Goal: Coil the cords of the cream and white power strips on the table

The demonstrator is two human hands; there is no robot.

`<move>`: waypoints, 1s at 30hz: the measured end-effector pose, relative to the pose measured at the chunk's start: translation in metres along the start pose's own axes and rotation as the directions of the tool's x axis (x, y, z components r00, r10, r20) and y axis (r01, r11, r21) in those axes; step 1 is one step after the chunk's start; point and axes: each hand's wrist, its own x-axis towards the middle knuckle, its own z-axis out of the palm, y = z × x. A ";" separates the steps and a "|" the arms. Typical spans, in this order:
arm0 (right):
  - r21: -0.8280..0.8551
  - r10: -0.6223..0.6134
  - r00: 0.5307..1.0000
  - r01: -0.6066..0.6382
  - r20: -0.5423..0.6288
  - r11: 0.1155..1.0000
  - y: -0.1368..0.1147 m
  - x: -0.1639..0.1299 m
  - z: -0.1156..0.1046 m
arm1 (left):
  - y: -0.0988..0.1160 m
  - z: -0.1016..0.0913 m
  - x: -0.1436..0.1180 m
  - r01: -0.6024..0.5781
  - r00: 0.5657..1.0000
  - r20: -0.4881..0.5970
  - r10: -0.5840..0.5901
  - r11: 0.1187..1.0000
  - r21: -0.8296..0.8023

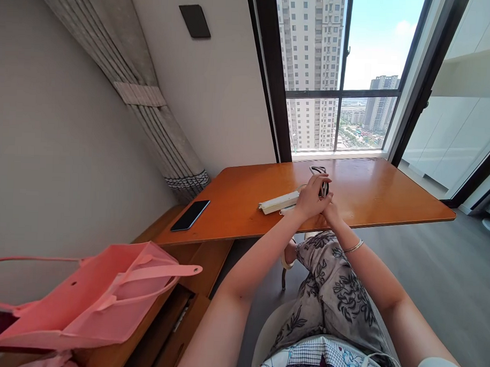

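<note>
Head view, near to far: a pink bag sits nearest, short of the desk, on which both hands, left hand over right hand, clasp a coiled cable beside its white power strip, apparently keeping the loops gathered.

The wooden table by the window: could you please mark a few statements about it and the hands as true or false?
1. A dark phone lies on the table. True.
2. The white power strip lies on the floor. False: it lies on the table.
3. Both hands, left hand and right hand, meet at a coiled cable. True.
4. The pink bag stands on the table. False: it sits on the lower shelf at left.
</note>
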 end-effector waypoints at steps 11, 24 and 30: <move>0.656 0.493 0.819 -0.203 -0.293 0.727 0.001 0.015 -0.036 | -0.068 -0.003 -0.025 0.057 0.997 0.029 -0.074 0.923 0.381; 0.848 0.382 0.898 -0.020 -0.218 0.530 0.011 0.021 -0.076 | -0.113 -0.014 -0.033 0.150 0.844 0.247 -0.476 0.652 0.743; 0.931 0.591 0.761 0.046 -0.267 0.362 0.053 0.040 -0.127 | -0.124 -0.023 -0.034 0.157 0.844 0.234 -0.483 0.639 0.753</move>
